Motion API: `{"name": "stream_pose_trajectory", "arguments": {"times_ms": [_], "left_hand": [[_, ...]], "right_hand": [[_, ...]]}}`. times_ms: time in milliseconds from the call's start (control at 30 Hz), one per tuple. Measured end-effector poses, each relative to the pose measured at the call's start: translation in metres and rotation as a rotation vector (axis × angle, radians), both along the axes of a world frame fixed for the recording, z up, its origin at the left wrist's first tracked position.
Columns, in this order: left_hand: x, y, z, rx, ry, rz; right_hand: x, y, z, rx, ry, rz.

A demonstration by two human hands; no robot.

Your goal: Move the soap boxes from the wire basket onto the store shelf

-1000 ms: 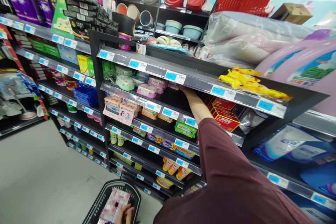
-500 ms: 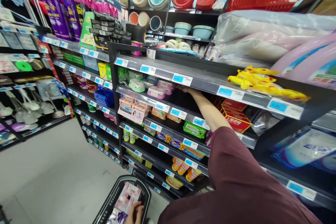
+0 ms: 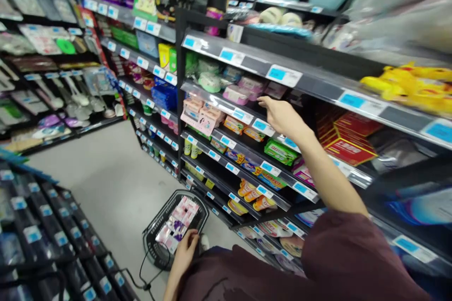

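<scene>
My right hand (image 3: 280, 114) is in front of a shelf, fingers stretched loosely to the left, with nothing visible in them. Close to its fingertips stand pink soap boxes (image 3: 236, 95) on the shelf, and a pale green soap box (image 3: 209, 82) sits further left. Low in the view is my left hand (image 3: 188, 243), its fingers loosely bent and thumb apart, with no held thing visible. It overlaps the near right side of a black shopping basket (image 3: 147, 241). Inside the basket lie pink-and-white packs (image 3: 185, 209) and packs with purple print (image 3: 176, 230).
Below the soap boxes are pale pink boxes (image 3: 203, 115) and a green soap pack (image 3: 280, 151). Red boxes (image 3: 355, 143) stand to the right, yellow packets (image 3: 409, 85) above. A dark rack (image 3: 42, 225) borders the grey floor (image 3: 102, 183) at left.
My right hand has come out from deeper in the shelf to its front edge. The view has tilted down and turned, showing more of the basket, my left hand and the left rack.
</scene>
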State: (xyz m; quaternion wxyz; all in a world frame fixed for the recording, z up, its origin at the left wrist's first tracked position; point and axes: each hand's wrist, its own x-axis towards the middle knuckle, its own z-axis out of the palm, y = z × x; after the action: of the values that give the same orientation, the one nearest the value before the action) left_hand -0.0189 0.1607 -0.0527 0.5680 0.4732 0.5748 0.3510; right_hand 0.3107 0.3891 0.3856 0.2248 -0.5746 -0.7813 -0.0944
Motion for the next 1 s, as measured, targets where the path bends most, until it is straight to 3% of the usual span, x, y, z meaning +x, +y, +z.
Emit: {"name": "stream_pose_trajectory", "arguments": {"times_ms": [100, 200, 300, 433, 500, 567, 667, 767, 1000], "left_hand": [[0.002, -0.01, 0.014, 0.021, 0.037, -0.05], [0.005, -0.017, 0.022, 0.041, 0.075, -0.109], [0.009, -0.024, 0.018, 0.016, 0.062, -0.1], [0.006, -0.039, 0.008, -0.011, 0.044, -0.078], [-0.001, -0.047, 0.003, -0.027, 0.04, -0.054], [-0.009, -0.053, -0.002, -0.051, 0.037, -0.019], [-0.019, -0.059, -0.01, -0.098, 0.037, 0.031], [-0.024, -0.061, -0.016, -0.133, 0.036, 0.072], [-0.019, -0.06, -0.024, -0.226, -0.076, 0.188]], "right_hand": [[-0.025, -0.038, -0.007, -0.066, -0.052, 0.231], [-0.05, -0.063, -0.049, -0.201, 0.076, 0.404], [-0.082, -0.089, -0.136, -0.537, 0.215, 0.449], [-0.12, -0.142, -0.268, -0.908, 0.009, 0.575], [-0.135, -0.175, -0.317, -0.988, -0.016, 0.606], [-0.147, -0.207, -0.35, -1.055, 0.005, 0.622], [-0.16, -0.244, -0.374, -1.086, 0.07, 0.657], [-0.167, -0.262, -0.384, -1.102, 0.16, 0.667], [-0.14, -0.237, -0.393, -1.037, 0.191, 0.441]]}}
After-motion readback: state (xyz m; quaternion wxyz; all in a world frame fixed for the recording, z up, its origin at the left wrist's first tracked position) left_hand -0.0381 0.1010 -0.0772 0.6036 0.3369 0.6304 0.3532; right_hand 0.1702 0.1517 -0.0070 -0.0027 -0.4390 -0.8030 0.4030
